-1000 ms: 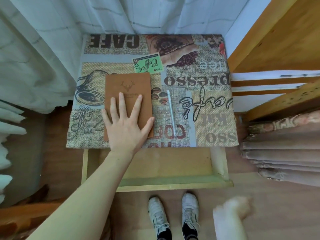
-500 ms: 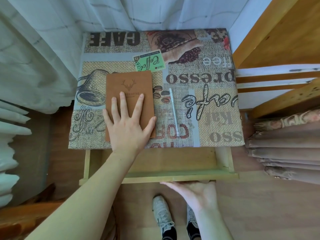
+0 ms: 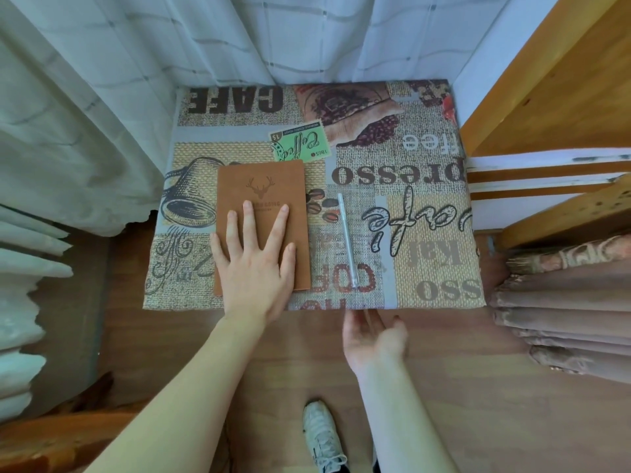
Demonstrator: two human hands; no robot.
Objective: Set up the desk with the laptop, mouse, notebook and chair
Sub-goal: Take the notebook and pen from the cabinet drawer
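Observation:
A brown notebook (image 3: 269, 186) with a stamped deer head lies on the left half of the small desk (image 3: 430, 186), which is covered by a coffee-print cloth. My left hand (image 3: 254, 264) rests flat on the notebook's lower half, fingers spread. A thin white pen (image 3: 347, 238) lies to the right of the notebook. My right hand (image 3: 374, 332) is at the desk's front edge, palm up, fingers reaching under the edge, nothing held. The drawer is no longer visible. No laptop, mouse or chair is in view.
White curtains (image 3: 102, 107) hang behind and left of the desk. A wooden frame (image 3: 553, 80) stands at the right, with folded brown fabric (image 3: 563, 302) below it. Wooden floor and my white shoe (image 3: 322, 435) are in front of the desk.
My right hand came up to the open drawer's front and pushed it in; the drawer has gone out of sight under the desk. My left hand stayed on the notebook.

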